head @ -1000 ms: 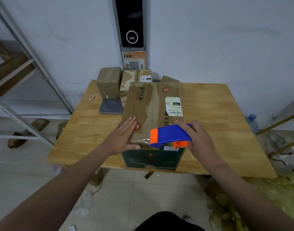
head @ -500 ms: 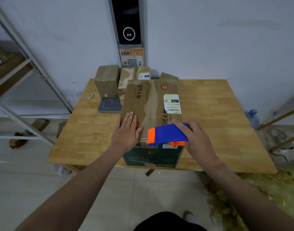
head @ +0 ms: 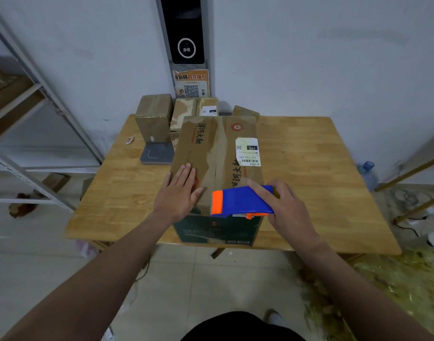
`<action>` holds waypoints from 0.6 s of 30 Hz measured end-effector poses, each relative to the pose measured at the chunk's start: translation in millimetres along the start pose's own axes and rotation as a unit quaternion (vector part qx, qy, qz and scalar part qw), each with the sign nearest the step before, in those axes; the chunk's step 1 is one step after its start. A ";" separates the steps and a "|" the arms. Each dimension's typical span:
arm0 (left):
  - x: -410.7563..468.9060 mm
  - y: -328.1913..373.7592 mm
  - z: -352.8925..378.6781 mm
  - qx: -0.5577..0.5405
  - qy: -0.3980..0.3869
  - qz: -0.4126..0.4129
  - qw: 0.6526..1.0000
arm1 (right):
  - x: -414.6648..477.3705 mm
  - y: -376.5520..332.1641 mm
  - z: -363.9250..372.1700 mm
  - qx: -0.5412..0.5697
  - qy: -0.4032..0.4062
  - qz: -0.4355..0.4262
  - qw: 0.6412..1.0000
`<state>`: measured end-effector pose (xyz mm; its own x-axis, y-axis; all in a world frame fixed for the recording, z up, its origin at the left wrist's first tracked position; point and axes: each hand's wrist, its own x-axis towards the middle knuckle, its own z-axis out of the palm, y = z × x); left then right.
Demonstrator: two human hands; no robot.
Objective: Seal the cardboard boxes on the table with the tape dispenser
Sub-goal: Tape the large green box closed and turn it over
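Note:
A large cardboard box [head: 218, 153] with printed characters and a white shipping label lies on the wooden table [head: 309, 173], its near end at the table's front edge. My left hand [head: 181, 190] rests flat on the box's left top flap, fingers spread. My right hand [head: 282, 207] grips a blue and orange tape dispenser [head: 240, 201] at the box's near top edge, its orange end on the centre seam. Three smaller cardboard boxes [head: 154, 116] stand at the table's back left.
A grey flat device [head: 156, 153] lies under the leftmost small box. A small tag [head: 129, 140] lies near the table's left edge. Metal shelving [head: 38, 119] stands at the left. A water bottle [head: 367, 172] and cables are on the floor at the right.
My left hand slid a little farther up the left flap. The dispenser shifted slightly left along the box's near edge, and the camera tilted.

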<state>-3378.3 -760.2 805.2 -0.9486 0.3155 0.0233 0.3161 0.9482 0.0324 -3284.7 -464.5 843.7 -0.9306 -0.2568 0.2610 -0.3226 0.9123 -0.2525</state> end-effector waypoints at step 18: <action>3.1 27.1 -4.6 -0.047 -0.003 0.021 0.999 | -26.6 61.6 -5.5 -0.001 0.031 0.060 0.998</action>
<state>-3372.6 -733.6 810.7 -0.9343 0.3558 0.0211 0.3556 0.9263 0.1243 -3278.9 -399.7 826.4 -0.9500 -0.1265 0.2855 -0.2097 0.9359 -0.2830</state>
